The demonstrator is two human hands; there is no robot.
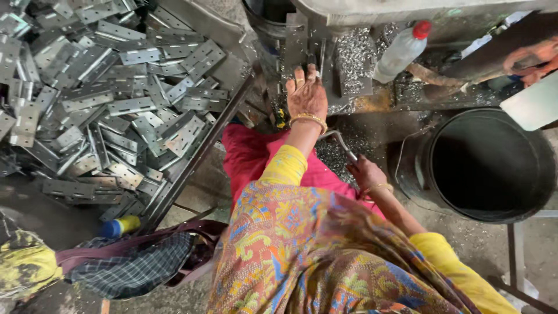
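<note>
1. The left hand point(306, 96) sits at upper centre of the frame, palm down, its fingers point(299, 76) stretched out flat and open over a metal plate point(297, 43) on the machine bed.
2. The plate lies just under and beyond the fingertips, touching them; it stands upright in the frame, reaching toward the top edge.
3. The right hand point(366, 172) is at centre, slightly right, its fingers curled closed around the lower end of a bent metal handle point(339, 139).
4. The handle runs up and left from that fist toward the left wrist, passing just beside the bangles.
5. Metal shavings point(351, 58) lie thick to the right of the left hand.
6. A heap of hinges point(110, 99) fills the upper left of the frame, well apart from both hands.
7. A black bucket point(430, 168) stands at right, near the right hand.
8. A plastic bottle point(401, 52) with a red cap lies at upper right.
</note>
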